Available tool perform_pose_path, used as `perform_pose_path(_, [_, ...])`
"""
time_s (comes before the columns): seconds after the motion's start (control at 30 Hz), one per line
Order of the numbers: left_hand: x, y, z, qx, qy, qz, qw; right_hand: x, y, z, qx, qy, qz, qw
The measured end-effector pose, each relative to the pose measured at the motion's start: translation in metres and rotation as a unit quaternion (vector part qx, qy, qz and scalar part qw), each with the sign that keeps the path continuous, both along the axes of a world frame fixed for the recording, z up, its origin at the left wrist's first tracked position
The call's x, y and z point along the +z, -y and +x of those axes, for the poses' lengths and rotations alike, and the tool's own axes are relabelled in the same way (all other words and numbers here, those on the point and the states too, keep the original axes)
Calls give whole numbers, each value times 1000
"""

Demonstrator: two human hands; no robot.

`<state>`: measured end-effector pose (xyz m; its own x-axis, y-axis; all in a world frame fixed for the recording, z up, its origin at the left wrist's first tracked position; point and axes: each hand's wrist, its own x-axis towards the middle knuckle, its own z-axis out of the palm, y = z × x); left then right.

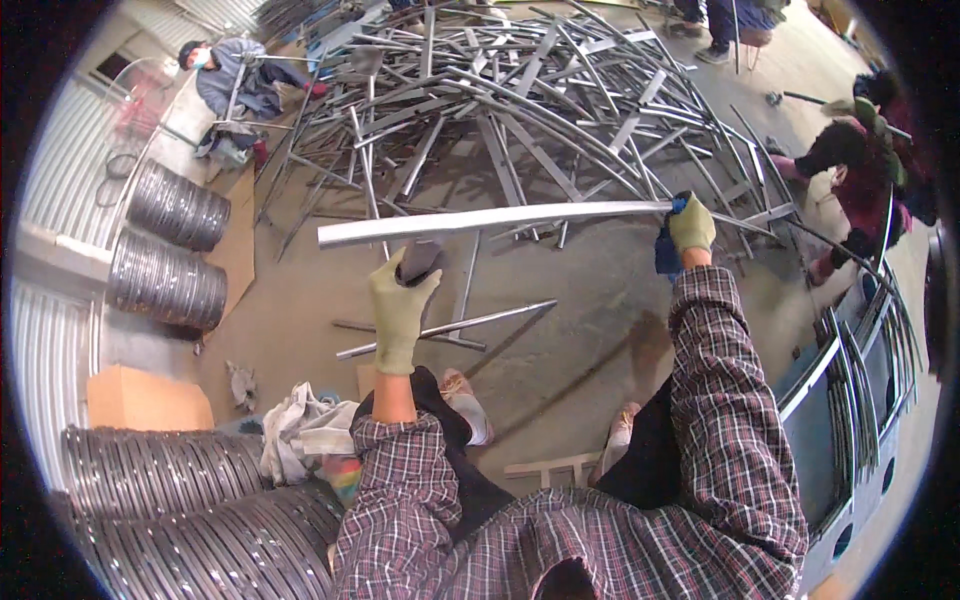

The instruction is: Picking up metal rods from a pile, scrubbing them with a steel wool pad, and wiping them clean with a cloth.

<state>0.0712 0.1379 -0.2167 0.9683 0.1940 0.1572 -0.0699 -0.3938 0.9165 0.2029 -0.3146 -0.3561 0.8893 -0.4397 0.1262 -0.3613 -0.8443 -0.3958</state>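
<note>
A long silver metal bar (500, 217), slightly bent, stretches across in front of me above the floor. My right hand (692, 228), in a pale green glove, is closed around its right end, with a blue cloth (668, 250) bunched at the palm. Just below the bar's left part, my left hand (398, 310), gloved the same way, grips a dark grey pad (418, 262). Whether that pad touches the bar I cannot tell, nor its exact kind. Beyond the bar lies a large tangled heap of metal bars (530, 110).
Coiled dark hoops (168, 280) stack along the left wall, with more bundles (160, 470) beside my left leg near a cardboard box (150, 400). Loose bars (450, 328) lie before my feet. A rack (850, 400) stands at right. Co-workers (240, 85) sit far left and right.
</note>
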Motion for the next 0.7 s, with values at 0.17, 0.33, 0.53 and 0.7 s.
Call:
perform_pose_path(0.17, [-20,-12,2,-33,50,-1,998,10,-2,-9,-44,-38,-9,998])
perform_pose_path(0.33, [-8,-37,-15,-62,-61,-4,996,-21,-15,-2,-50,-45,11,998])
perform_pose_path(0.53, [-16,-31,-13,-10,-66,-9,998,-120,-8,22,-48,-170,223,959])
perform_pose_path(0.7, [11,1,-3,50,38,-18,998,-107,-71,-15,49,-95,527,843])
